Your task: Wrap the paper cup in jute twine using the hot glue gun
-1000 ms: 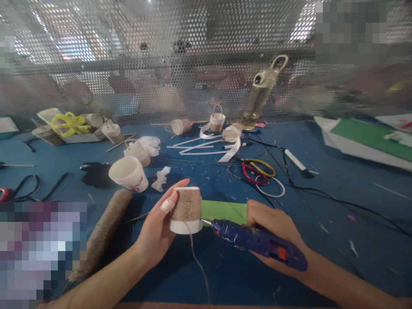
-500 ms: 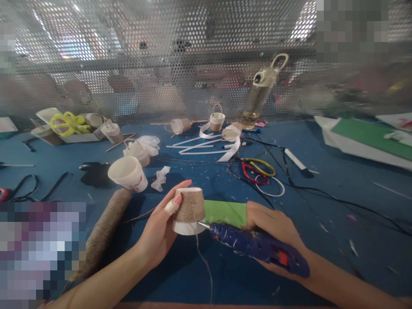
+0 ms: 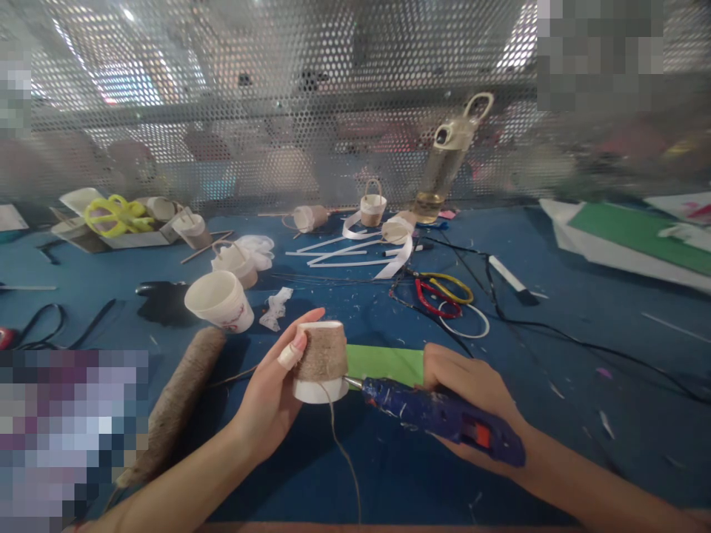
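- A twine-wrapped cup sits in the fingers of a worker's left hand, at the near middle of a blue tabletop.
- The left thumb, with a pale band around it, presses the wrapped side; the other fingers curve behind the cup, closed on it, partly hidden.
- The cup's long axis runs roughly upright in view, narrow end up, with a bare white band around the wide lower end.
- From the right, a blue glue gun points its metal nozzle leftward, crosswise to that axis, at the line where twine meets white; whether the tip touches cannot be told.
- The right hand curls around the gun, its fingertips mostly out of sight; the left is the nearer to the cup.
- A loose twine end hangs from the cup's front, just left of the nozzle.
- Green paper shows behind the gun, between the two hands; a twine roll lies beyond the left forearm.
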A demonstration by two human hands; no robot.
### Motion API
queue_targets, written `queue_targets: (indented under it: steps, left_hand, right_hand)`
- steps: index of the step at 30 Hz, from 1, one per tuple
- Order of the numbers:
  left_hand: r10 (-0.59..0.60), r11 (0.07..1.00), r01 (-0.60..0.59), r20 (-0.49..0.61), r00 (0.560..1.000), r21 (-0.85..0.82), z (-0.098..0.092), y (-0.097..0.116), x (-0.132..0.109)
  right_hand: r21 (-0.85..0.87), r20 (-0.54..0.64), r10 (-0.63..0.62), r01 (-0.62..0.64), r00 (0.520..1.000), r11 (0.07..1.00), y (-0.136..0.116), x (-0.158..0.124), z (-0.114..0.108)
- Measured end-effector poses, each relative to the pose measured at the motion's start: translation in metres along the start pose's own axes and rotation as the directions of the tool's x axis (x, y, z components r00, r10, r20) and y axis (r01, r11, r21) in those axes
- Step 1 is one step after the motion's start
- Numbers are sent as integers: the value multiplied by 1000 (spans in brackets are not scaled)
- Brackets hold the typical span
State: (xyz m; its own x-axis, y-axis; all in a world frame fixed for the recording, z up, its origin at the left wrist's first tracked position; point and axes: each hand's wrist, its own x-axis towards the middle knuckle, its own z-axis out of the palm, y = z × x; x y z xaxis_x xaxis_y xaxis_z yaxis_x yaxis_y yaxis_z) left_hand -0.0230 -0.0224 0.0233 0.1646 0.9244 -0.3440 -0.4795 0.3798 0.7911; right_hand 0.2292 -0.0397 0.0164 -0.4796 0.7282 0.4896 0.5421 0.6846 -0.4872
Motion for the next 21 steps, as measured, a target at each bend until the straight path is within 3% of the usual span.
queue_targets:
  steps: [21]
  left_hand:
    - [91,992,-90,-8,996,83,0,-6,0]
  right_hand:
    - [-130,-9,33,-33,999,991,-3,-9,9]
